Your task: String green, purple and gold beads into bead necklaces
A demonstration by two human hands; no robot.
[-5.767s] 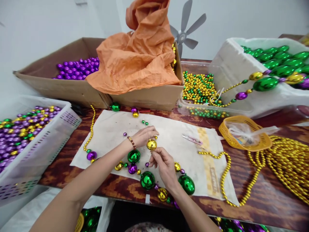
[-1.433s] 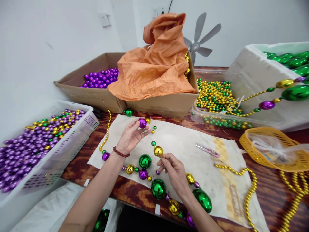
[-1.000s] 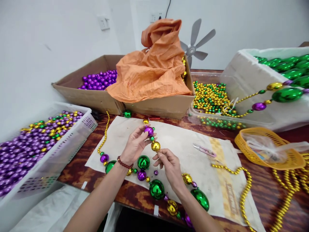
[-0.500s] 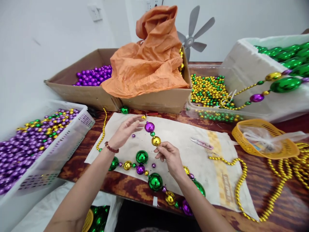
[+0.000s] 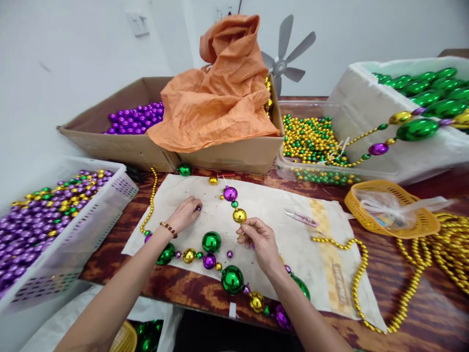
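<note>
My right hand [image 5: 258, 242] pinches a short beaded strand just below its gold bead [image 5: 239, 215]. Above that come a small green bead [image 5: 235, 205] and a larger purple bead [image 5: 230, 194], with a pale thread end sticking up. My left hand [image 5: 186, 215], wearing a beaded bracelet, rests low over the white cloth, fingertips closed on a small purple bead [image 5: 198, 208]. A small gold bead [image 5: 222, 197] sits beside the purple one; whether it is threaded I cannot tell. A finished-looking bead string [image 5: 232, 279] curves along the cloth's front edge, partly behind my right forearm. A loose green ball [image 5: 211, 242] lies behind it.
Pink-handled snips [image 5: 302, 217] lie on the cloth [image 5: 278, 200]. A gold bead chain [image 5: 361, 274] crosses its right side. A white basket of beads [image 5: 120, 176] stands left, a cardboard box [image 5: 227, 155] behind, a clear bin [image 5: 293, 168] and an orange basket [image 5: 351, 205] right.
My left hand has come down and toward me from beside the strand's top, its spread fingers closing on the small purple bead. My right hand keeps its pinch on the strand. The view shifted slightly.
</note>
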